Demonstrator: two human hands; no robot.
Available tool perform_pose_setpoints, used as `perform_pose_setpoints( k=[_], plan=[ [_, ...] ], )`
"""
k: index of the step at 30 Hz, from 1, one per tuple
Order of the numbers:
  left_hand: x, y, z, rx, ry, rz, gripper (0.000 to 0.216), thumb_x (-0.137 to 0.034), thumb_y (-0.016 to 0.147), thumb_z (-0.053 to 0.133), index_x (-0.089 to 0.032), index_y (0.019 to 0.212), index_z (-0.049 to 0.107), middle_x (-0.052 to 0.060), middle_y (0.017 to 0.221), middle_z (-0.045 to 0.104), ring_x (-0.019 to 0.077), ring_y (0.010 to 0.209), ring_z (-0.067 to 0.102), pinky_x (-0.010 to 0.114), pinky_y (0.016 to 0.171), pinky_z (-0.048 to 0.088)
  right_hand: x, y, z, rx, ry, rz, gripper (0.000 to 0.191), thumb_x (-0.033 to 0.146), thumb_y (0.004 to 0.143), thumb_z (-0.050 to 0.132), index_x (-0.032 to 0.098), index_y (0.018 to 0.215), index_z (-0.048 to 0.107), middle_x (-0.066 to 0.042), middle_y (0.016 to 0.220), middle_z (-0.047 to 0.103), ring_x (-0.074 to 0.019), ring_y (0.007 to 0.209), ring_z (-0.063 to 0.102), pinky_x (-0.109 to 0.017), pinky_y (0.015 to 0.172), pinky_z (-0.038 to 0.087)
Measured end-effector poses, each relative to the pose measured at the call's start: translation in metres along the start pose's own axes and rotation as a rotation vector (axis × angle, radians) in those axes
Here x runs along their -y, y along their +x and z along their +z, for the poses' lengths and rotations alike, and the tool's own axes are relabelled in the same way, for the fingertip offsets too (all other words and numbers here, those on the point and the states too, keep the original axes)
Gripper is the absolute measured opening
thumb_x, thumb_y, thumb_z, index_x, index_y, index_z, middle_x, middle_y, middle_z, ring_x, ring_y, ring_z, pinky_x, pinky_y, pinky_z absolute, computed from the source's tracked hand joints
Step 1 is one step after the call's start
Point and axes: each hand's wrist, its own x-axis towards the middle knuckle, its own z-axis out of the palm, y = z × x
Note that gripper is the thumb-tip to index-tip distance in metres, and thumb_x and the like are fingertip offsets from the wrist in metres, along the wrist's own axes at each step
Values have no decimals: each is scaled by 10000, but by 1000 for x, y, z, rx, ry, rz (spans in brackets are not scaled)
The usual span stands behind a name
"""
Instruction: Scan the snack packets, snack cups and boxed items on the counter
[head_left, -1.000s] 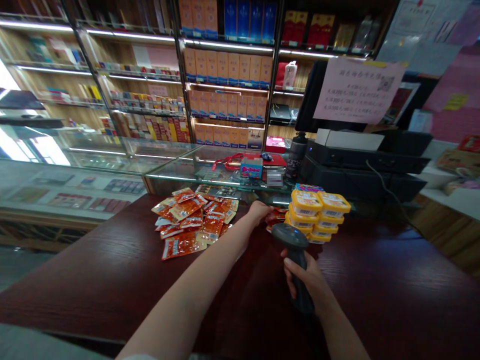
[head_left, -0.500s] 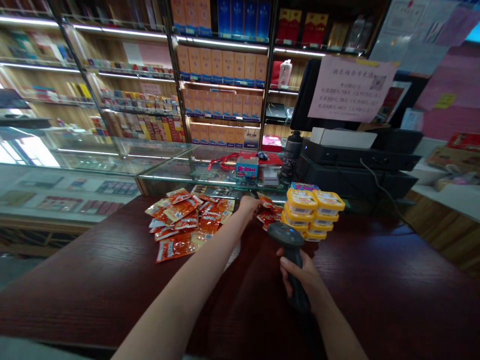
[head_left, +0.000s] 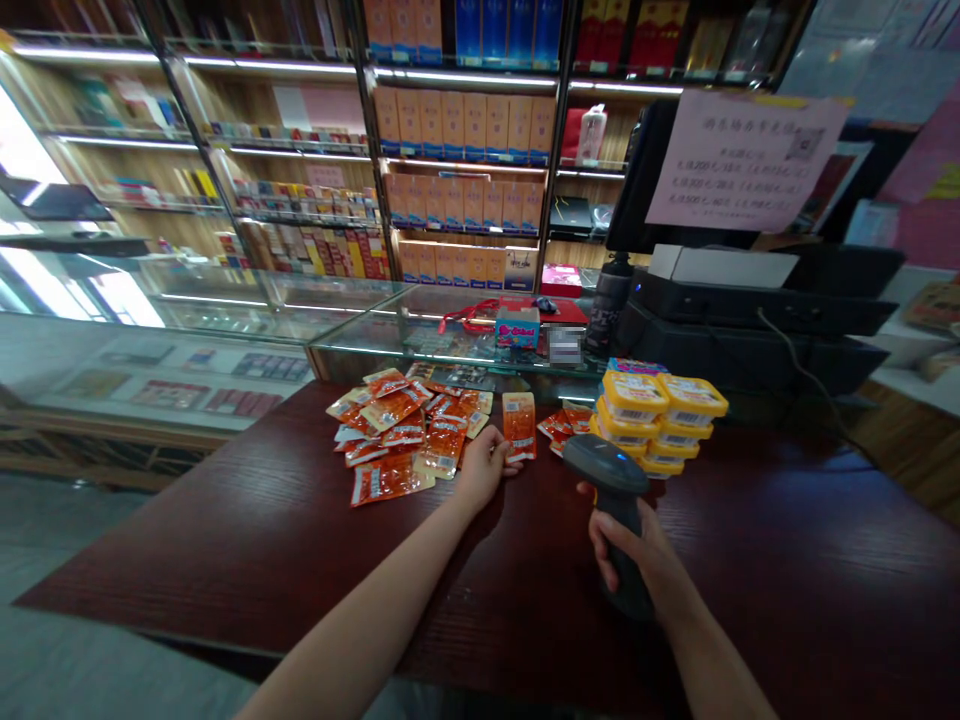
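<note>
My left hand [head_left: 484, 468] is closed, fingers pinching the lower edge of an orange snack packet [head_left: 519, 422] that shows its barcode side. To the left lies a loose pile of similar orange packets [head_left: 391, 482], close to that hand. In my right hand [head_left: 634, 550] is a dark barcode scanner [head_left: 609, 468], gripped by its handle, its head pointing away from me and a small blue light lit on top. Beyond the scanner head are a few more orange packets [head_left: 556, 424] and a stack of yellow-lidded tubs [head_left: 660, 405].
The dark wooden counter [head_left: 300, 570] spans the front. Behind it stands a glass display case [head_left: 360, 330] bearing a small blue box [head_left: 517, 328] and a red strap. A monitor [head_left: 637, 180] with a paper sign and a black bottle [head_left: 609, 300] stand at the right.
My left hand has drawn back toward me from the far packets, with one packet now in its fingers. The scanner stays in my right hand. The whole view has shifted slightly.
</note>
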Motion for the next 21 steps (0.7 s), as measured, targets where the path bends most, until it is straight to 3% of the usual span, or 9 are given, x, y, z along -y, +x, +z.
perform_pose_setpoints(
  k=[5,13,21],
  plan=[
    [1,1,2,3,67,43,182,-293,812,537,-183,746,407,-30,681,599,132,592,676,244,532,571,2,-1,1,38,19,-33,362,460,750,681,210,938,499,97,507,508,-52,260,403,-154,260,260],
    [3,2,0,26,162,98,147,-274,812,504,-183,726,427,-5,693,622,149,635,679,275,562,572,2,-2,-1,57,70,-21,336,434,759,691,211,921,499,91,523,508,-32,287,394,-134,299,281],
    [7,2,0,24,115,83,204,-339,809,543,-188,741,423,-33,699,594,139,611,674,270,554,576,1,-4,-5,70,110,-25,319,412,778,686,212,957,513,76,556,526,-41,317,442,-132,312,318]
  ],
)
